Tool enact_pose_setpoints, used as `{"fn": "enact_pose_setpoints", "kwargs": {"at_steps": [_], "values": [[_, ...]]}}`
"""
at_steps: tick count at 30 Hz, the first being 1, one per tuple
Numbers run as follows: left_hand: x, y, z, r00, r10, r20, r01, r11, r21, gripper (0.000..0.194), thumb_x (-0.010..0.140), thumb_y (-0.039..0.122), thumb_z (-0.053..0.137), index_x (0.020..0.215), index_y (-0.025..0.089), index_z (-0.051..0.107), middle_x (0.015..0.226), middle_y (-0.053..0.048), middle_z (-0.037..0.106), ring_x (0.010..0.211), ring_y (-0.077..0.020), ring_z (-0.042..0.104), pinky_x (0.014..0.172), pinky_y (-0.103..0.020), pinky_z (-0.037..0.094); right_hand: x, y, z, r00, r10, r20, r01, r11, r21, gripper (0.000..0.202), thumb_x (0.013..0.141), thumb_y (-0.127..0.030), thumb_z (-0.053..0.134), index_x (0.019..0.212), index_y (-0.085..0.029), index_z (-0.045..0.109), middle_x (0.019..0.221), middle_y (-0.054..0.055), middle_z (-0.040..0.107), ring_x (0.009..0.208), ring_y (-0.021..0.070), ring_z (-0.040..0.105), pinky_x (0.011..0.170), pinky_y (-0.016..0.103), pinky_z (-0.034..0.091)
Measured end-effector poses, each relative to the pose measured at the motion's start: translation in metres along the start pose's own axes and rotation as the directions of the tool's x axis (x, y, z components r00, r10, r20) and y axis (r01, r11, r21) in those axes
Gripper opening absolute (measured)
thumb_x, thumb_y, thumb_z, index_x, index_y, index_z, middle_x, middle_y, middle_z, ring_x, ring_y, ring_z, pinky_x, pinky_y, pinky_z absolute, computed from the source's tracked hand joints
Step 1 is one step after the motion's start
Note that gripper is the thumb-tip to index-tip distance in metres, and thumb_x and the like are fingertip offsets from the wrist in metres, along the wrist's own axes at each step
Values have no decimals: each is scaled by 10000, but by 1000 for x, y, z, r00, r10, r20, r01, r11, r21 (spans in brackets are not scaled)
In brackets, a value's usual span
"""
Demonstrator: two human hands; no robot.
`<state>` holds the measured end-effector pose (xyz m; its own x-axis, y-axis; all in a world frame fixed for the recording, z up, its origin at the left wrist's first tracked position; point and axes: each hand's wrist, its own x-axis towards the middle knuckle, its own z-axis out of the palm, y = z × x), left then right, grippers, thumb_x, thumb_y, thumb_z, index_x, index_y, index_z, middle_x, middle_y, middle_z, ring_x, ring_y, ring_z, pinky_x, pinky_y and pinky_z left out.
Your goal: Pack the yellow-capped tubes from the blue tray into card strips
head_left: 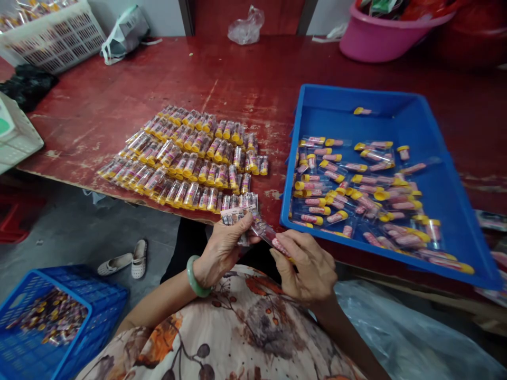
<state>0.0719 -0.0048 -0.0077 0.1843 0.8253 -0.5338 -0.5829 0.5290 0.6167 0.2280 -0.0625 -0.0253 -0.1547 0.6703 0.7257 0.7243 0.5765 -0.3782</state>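
Note:
Near the table's front edge, my left hand (227, 244), with a green bangle at the wrist, is closed on a small stack of printed packets (233, 215). My right hand (307, 264) pinches a clear tube (267, 234) with pink contents, its far end reaching to the packets in my left hand. Rows of filled tubes with yellow caps (190, 165) lie on the red table to the left. On the right, a blue tray (358, 95) holds many loose yellow-capped tubes with pink contents (366, 189).
A pink basin (380, 39) stands at the back right. A white basket (59, 42), a bag (127, 32) and crumpled plastic (247, 26) sit at the back. On the floor are a blue crate (101, 301) and shoes (138, 259). Plastic sheeting (396, 327) hangs lower right.

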Motion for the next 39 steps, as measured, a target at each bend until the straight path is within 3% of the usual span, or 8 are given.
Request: {"fn": "enact_pose_setpoints", "kwargs": {"at_steps": [4,15,17,20,22,25,30,39], "values": [[0,-1,0,1000,25,-10,-25,1000,-4,441,571,320,938,870,118,685,771,-6,694,603,-101,629,528,-206,557,1,0,-1,998,-51,30,53,997,-47,487,823,-103,680,1293,-187,584,1024,127,701,882,228,690,743,344,590],[-9,-2,0,996,27,80,-27,1000,0,406,531,269,951,825,121,714,762,-14,714,632,-105,641,604,-212,528,5,-17,19,986,-53,-157,18,976,-216,410,752,-121,811,1102,-117,597,966,113,716,856,184,710,772,268,585],[-10,1,0,996,13,83,-15,1000,14,425,519,276,955,830,122,711,761,-14,708,633,-105,636,612,-215,525,11,-17,18,989,-14,-147,-6,991,-135,414,769,-141,800,1126,-132,589,999,120,699,899,196,702,779,284,587],[-8,5,-1,998,1,69,-4,999,38,420,540,307,947,824,123,698,776,-20,706,640,-110,637,633,-230,538,15,-11,7,994,87,63,-98,974,203,402,851,-255,728,1212,-165,575,1174,154,642,1069,251,659,852,377,593],[-6,7,-4,997,7,81,-11,999,48,408,556,315,941,820,122,697,791,-28,712,647,-113,641,642,-235,547,14,-5,-1,974,163,160,-213,901,379,387,883,-229,674,1254,-184,575,1259,155,597,1016,228,660,838,393,596],[-6,5,-7,990,-17,138,9,998,60,413,561,301,940,858,120,717,810,-38,725,667,-130,660,656,-249,564,9,-1,-3,967,250,53,-248,863,441,402,848,-104,676,1232,-206,614,1208,119,616,794,147,646,728,337,596],[-12,1,-5,977,-97,189,82,993,84,376,579,282,933,864,132,739,810,-31,723,691,-139,667,638,-259,586,9,-5,12,980,121,-159,-86,974,212,366,820,-18,663,1140,-195,677,1039,86,710,922,194,698,766,317,596],[-16,-5,-4,977,-66,201,54,996,66,315,612,256,917,850,140,746,811,-11,722,696,-115,659,646,-225,578,12,-12,14,956,168,-241,-115,969,218,338,798,-5,655,1065,-206,706,973,55,737,837,174,712,706,295,597]]}}
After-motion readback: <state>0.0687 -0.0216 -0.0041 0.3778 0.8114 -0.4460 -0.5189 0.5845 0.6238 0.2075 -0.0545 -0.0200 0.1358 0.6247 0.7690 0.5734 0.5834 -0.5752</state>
